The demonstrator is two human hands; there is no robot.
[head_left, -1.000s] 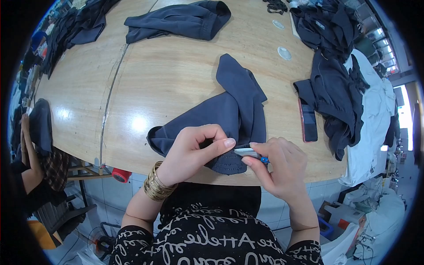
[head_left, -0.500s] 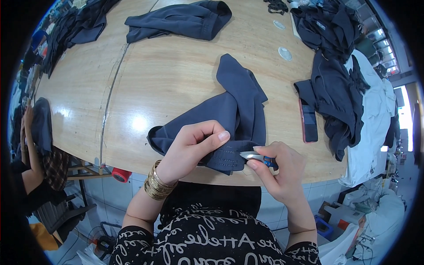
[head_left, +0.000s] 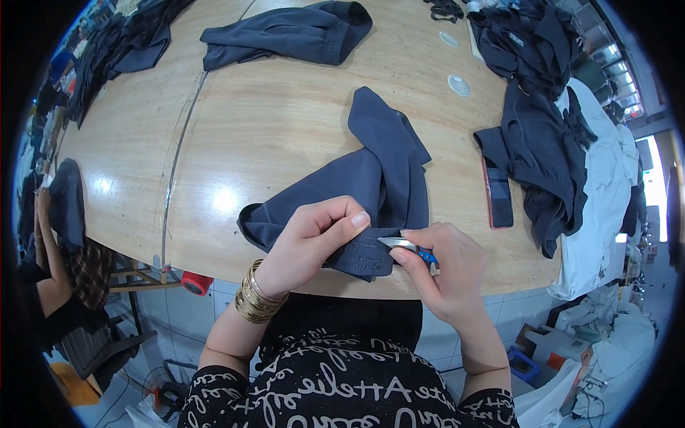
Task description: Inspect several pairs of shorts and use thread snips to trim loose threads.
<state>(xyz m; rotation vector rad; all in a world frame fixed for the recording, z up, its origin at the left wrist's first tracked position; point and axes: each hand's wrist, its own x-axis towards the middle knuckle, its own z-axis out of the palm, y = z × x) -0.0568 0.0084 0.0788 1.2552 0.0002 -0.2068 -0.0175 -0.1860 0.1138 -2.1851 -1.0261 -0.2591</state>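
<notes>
Dark navy trousers [head_left: 399, 171] lie folded across the wooden table in front of me. Their stitched elastic waistband [head_left: 367, 258] is turned toward me at the table's near edge. My left hand [head_left: 310, 232] pinches the waistband's upper edge between thumb and fingers, with gold bangles on the wrist. In my right hand [head_left: 453, 267] is a pair of thread snips [head_left: 401, 243] with metal blades and a blue handle. Their blade tips point left and rest at the waistband's stitching, just right of my left thumb. Whether a thread lies between the blades is too small to tell.
Another dark garment [head_left: 292, 32] lies at the far side of the table [head_left: 271, 121]. To the right are a phone [head_left: 499, 196], piled dark garments [head_left: 546, 171] and white cloth [head_left: 606, 135]. At far left, a co-worker's arms [head_left: 46, 235] handle dark cloth.
My right hand has moved slightly left with the snips, so the blade tips reach further over the waistband. My left hand keeps its pinch in nearly the same place.
</notes>
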